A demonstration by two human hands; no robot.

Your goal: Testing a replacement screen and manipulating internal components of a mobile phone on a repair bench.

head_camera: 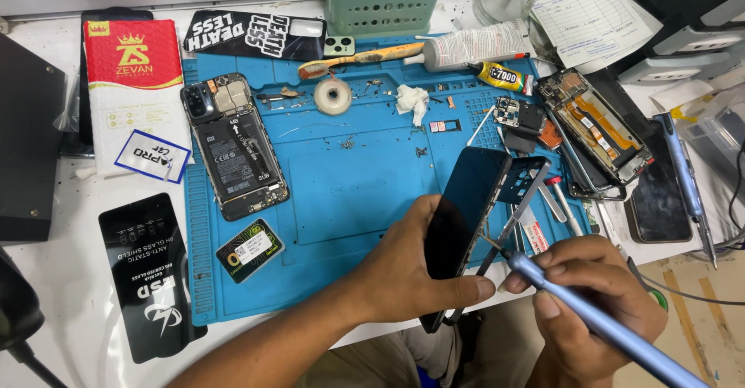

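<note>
My left hand (pixel 403 268) grips a black phone (pixel 462 213) tilted on its edge over the front of the blue repair mat (pixel 341 194). A dark frame or back cover (pixel 518 194) is swung partly away from the phone. My right hand (pixel 594 295) holds a blue-grey pen-shaped screwdriver (pixel 597 318), its thin tip touching the phone's side edge near the middle. An opened phone (pixel 233 151) with its battery showing lies on the mat's left part.
Another opened phone (pixel 594 128) lies at the mat's right, beside a second blue-grey driver (pixel 687 178). Glue tubes (pixel 477 46), a tape roll (pixel 332 95), a toothbrush (pixel 357 58), a green basket (pixel 384 0), packaged screen protectors (pixel 151 271) and a red-white pouch (pixel 132 85) surround the mat.
</note>
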